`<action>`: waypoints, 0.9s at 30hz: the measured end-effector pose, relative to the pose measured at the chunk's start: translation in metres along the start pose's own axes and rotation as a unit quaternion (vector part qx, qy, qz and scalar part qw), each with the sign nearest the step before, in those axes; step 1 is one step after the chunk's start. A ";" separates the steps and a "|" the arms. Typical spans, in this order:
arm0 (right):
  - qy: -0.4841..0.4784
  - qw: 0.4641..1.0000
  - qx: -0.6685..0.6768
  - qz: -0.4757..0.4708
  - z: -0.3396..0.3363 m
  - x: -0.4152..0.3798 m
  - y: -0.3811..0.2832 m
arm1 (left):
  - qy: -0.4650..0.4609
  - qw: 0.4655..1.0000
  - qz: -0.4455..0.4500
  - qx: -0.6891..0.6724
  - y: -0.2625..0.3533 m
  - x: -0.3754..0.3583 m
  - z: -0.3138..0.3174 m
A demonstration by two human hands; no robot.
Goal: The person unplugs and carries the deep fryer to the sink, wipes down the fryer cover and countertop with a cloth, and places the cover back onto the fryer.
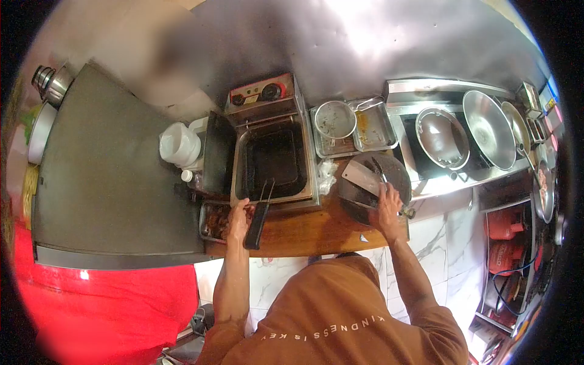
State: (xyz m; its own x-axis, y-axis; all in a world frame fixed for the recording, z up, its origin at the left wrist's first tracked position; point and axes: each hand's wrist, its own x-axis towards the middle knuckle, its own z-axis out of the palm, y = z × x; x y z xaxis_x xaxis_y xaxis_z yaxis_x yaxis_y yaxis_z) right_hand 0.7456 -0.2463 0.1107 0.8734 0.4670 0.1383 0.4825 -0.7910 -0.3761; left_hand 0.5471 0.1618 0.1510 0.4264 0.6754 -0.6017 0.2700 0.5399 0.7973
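I see the 2 hands well apart, at the near side of the fryer [310,176]. My left hand [238,222] is at the fryer's front left corner, just beside a black handle [257,226], with its fingers bent over a small tray [213,236] of brown pieces; if they grip something, I cannot tell. From the handle, 2 metal prongs reach over the fryer's front rim. My right hand [389,210] is to the right of the fryer, above the round board [353,210], its fingers curled next to a thin metal tool [384,178]; I cannot tell whether they close on it. A cleaver [362,177] lies on this board, between that hand and the fryer. Behind the board, right of the fryer, a sieve [336,120] rests on a metal tray [325,148].
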 end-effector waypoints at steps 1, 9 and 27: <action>0.019 0.996 0.084 -0.016 0.020 0.009 -0.003 | 0.006 1.000 0.009 0.014 0.006 -0.010 0.006; -0.096 0.889 0.431 0.122 0.019 0.096 -0.159 | 0.009 0.999 0.031 -0.021 0.004 -0.011 0.013; 0.003 0.911 0.388 0.138 0.158 0.141 -0.177 | 0.012 0.996 0.001 -0.093 -0.011 0.013 -0.005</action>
State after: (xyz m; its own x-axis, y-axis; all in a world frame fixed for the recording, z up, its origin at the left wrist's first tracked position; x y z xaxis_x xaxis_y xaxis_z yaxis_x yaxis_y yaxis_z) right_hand 0.7734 0.0218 0.0522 0.9560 0.2882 -0.0546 0.0552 -0.3597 -0.9314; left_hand 0.5453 0.1672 0.1335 0.4054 0.6873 -0.6027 0.1036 0.6205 0.7773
